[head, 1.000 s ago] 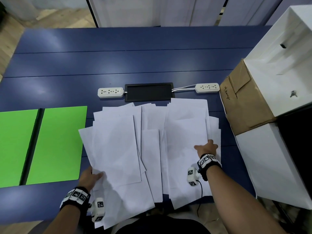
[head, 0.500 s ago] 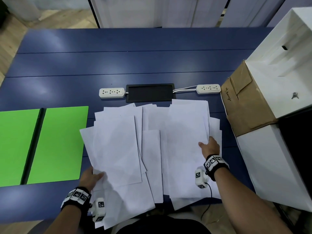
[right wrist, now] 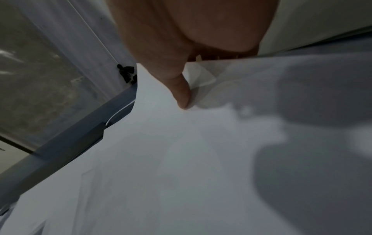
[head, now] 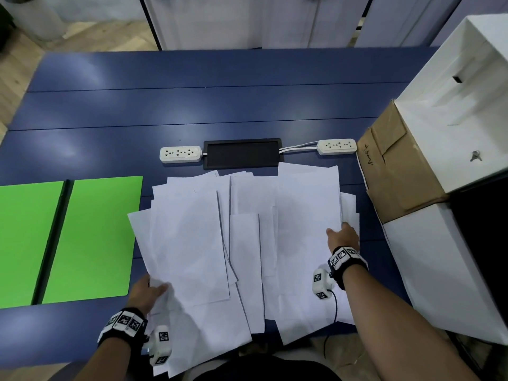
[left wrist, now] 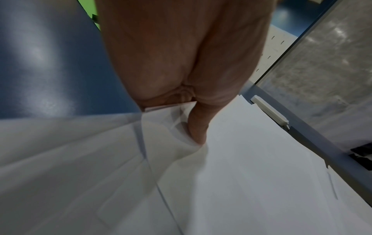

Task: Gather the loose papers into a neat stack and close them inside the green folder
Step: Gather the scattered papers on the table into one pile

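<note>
Several loose white papers (head: 247,243) lie fanned over the near middle of the blue table (head: 220,105). The green folder (head: 82,237) lies open and flat at the left, apart from the papers. My left hand (head: 149,291) pinches the left edge of the papers (left wrist: 221,159), thumb on top and fingers hidden beneath. My right hand (head: 342,236) pinches the right edge of the papers (right wrist: 181,159) the same way, thumb (right wrist: 181,93) on the top sheet, fingers under the sheets.
Two white power strips (head: 180,154) (head: 336,146) flank a black cable hatch (head: 242,153) just beyond the papers. A brown cardboard flap (head: 395,171) and large white boxes (head: 453,119) stand at the right, close to my right hand.
My right hand has slid rightward from the top of the right sheets to their right edge and taken hold there. The left hand has stayed in place.
</note>
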